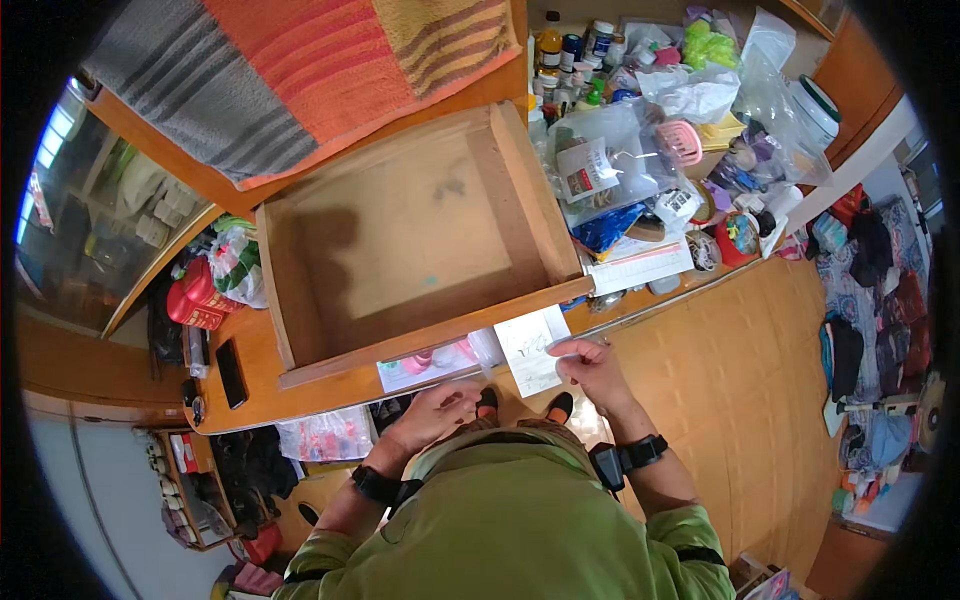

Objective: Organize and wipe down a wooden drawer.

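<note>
A wooden drawer [420, 324], its inside bare, rests on the wooden counter [307, 397] in front of me. My right hand [592, 369] is beside a handwritten sheet of paper [531, 352] at the counter's front edge, with thumb and forefinger at its right side; whether they pinch it is hard to tell. My left hand [439, 412] hovers below the drawer's front, fingers loosely curled, with nothing seen in it. Between drawer and hands lie a white sheet and pink items [417, 362] in clear plastic, partly hidden by the drawer.
Bottles [550, 49], plastic bags [615, 154], a pink basket [679, 142] and papers crowd the counter at right. A black phone [231, 373] and red containers [199, 292] are at left. A striped towel [322, 67] hangs behind the drawer. Shelves with shoes [171, 487] stand lower left.
</note>
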A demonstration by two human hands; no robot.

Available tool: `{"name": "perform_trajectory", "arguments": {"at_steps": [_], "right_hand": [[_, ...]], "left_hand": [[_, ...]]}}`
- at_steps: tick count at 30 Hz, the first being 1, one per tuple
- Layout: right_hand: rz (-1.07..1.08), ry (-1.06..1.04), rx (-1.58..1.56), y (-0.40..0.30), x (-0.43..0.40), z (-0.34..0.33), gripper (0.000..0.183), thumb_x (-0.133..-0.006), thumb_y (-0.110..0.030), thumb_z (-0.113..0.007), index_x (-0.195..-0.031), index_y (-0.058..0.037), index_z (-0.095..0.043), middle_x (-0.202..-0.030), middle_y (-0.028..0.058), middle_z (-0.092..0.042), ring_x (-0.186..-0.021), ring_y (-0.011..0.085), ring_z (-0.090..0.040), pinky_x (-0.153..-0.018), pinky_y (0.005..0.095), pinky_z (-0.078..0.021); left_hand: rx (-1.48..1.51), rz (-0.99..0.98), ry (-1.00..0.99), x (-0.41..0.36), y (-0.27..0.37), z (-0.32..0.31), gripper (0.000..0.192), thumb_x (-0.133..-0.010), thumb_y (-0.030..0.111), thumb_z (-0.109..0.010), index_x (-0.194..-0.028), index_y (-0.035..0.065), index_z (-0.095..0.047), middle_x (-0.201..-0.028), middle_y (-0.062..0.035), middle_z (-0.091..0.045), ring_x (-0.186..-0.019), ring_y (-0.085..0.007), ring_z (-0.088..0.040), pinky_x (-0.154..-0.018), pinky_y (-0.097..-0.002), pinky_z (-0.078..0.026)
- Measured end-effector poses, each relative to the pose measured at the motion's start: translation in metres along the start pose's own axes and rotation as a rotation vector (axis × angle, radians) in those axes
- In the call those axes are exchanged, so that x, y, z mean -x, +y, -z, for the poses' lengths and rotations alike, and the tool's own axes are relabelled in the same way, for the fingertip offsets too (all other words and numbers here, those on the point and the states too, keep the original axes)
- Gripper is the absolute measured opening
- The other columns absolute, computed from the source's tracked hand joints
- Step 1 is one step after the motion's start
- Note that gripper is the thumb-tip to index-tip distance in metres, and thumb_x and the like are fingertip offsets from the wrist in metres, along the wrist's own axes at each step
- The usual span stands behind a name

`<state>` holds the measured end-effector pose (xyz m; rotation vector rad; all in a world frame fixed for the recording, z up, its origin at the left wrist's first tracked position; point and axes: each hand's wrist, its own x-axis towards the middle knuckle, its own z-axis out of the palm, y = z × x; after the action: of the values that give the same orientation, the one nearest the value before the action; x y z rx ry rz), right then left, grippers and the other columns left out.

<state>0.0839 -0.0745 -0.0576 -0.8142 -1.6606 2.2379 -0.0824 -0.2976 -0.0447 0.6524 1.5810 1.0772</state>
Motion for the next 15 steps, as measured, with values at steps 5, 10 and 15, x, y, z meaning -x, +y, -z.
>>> {"name": "perform_trajectory", "arguments": {"at_steps": [5, 10, 15], "right_hand": [[-0.040, 0.005, 0.019, 0.010, -0.006, -0.005, 0.019, -0.078, 0.002, -0.055, -0.095, -0.0018, -0.063, -0.094, 0.0013, -0.061, -0.081, 0.0077, -0.054, -0.072, 0.0212, -0.0436], [0.044, 0.053, 0.150, 0.007, -0.020, -0.010, 0.018, -0.079, 0.001, -0.054, -0.094, -0.0024, -0.064, -0.091, 0.0007, -0.061, -0.078, 0.0064, -0.053, -0.070, 0.0195, -0.0426], [0.030, -0.011, 0.110, 0.012, -0.043, -0.028, 0.018, -0.079, -0.004, -0.056, -0.094, -0.0052, -0.065, -0.078, -0.0019, -0.059, -0.068, 0.0055, -0.050, -0.062, 0.0200, -0.0414]], "left_hand": [[0.001, -0.011, 0.000, -0.005, -0.001, 0.006, 0.029, -0.090, 0.010, -0.052, -0.117, 0.0008, -0.050, -0.105, -0.0076, -0.058, -0.092, -0.0129, -0.056, -0.081, -0.0261, -0.046], [-0.150, -0.054, 0.051, -0.011, -0.009, 0.014, 0.028, -0.089, 0.009, -0.052, -0.115, -0.0002, -0.051, -0.109, -0.0094, -0.058, -0.095, -0.0151, -0.058, -0.082, -0.0272, -0.046], [-0.156, -0.098, 0.014, -0.011, -0.007, 0.013, 0.028, -0.088, 0.009, -0.053, -0.114, -0.0008, -0.052, -0.108, -0.0090, -0.059, -0.095, -0.0149, -0.058, -0.082, -0.0272, -0.046]]}}
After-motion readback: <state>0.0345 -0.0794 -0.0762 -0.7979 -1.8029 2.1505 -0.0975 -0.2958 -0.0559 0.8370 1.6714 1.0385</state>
